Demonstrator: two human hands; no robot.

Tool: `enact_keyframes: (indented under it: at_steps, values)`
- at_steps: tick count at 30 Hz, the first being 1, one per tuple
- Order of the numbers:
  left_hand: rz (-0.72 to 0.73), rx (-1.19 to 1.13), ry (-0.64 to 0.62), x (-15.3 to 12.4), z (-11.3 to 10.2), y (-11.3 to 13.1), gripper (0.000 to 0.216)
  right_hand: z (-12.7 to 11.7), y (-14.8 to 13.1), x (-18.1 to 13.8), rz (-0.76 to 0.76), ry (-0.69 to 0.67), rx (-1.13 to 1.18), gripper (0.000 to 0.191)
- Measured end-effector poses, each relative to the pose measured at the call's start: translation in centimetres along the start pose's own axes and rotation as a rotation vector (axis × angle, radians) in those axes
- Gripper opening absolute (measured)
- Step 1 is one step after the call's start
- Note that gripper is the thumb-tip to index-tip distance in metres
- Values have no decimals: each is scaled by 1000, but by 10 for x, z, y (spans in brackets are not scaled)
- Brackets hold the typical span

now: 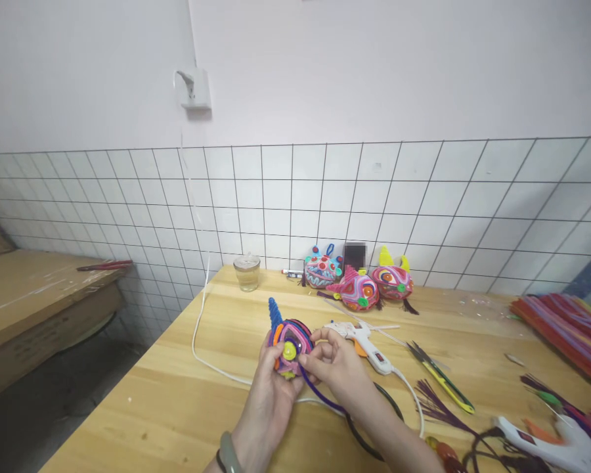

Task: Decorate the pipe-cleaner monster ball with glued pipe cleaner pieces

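Observation:
My left hand (270, 394) cups a small round pipe-cleaner figure (290, 341) from below, above the wooden table (177, 401). The figure is wound in purple, pink and orange, with a blue horn on top and a yellow-green dot on its front. My right hand (332, 364) pinches at its right side, fingers closed on a purple pipe cleaner (325, 397) that trails down toward me. A white glue gun (367, 341) lies just right of my right hand, its cord running off to the left.
Three finished colourful figures (357, 286) stand by the tiled wall beside a dark phone (354, 255) and a glass jar (247, 271). Yellow-handled scissors (440, 376), a second glue gun (551, 447) and bundles of pipe cleaners (566, 328) lie at the right. A low bench (29, 295) stands left.

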State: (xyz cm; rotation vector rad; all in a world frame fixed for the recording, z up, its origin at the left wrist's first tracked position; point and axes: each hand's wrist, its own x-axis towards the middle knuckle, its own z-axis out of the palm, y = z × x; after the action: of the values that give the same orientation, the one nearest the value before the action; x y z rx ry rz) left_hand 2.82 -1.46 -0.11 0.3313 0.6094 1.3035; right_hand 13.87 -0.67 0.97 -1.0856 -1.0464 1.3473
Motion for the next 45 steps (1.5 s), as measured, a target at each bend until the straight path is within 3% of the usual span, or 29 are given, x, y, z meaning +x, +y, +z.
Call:
enact_keyframes:
  at_steps: [24, 45]
  values:
    - [111, 50, -65, -5, 0, 2, 44, 3, -9, -6, -7, 0, -33, 58]
    - [94, 82, -39, 0, -3, -3, 34, 7, 5, -8, -79, 26, -56, 46]
